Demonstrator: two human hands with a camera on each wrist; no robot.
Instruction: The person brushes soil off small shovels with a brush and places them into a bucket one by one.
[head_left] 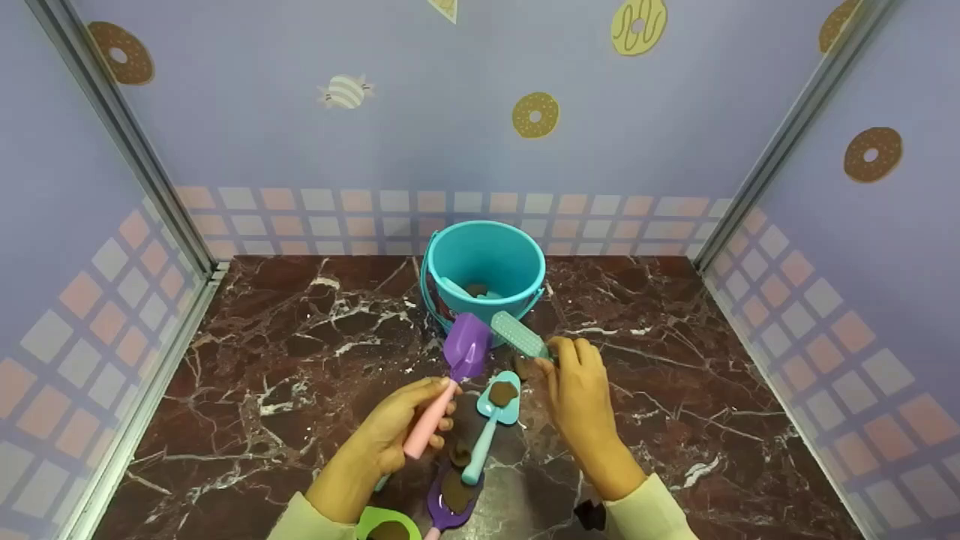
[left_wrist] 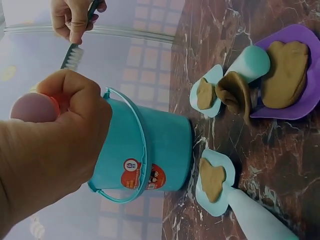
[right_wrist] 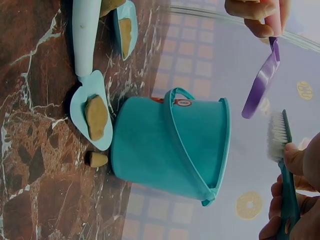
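The left hand (head_left: 397, 421) grips the pink handle of a purple shovel (head_left: 466, 346), whose long axis runs away from that hand and slightly rightward. The right hand (head_left: 583, 397) pinches a green brush (head_left: 519, 334), which slants forward and leftward from its fingers, bristles down. The brush's head comes just beside the shovel blade without touching it; the left hand is the one behind that blade. Beyond both hands, a turquoise bucket (head_left: 519, 259) stands upright on the tabletop (head_left: 660, 427).

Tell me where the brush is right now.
In the head view, the brush is in the right hand, just right of the purple shovel, at the near side of the bucket.
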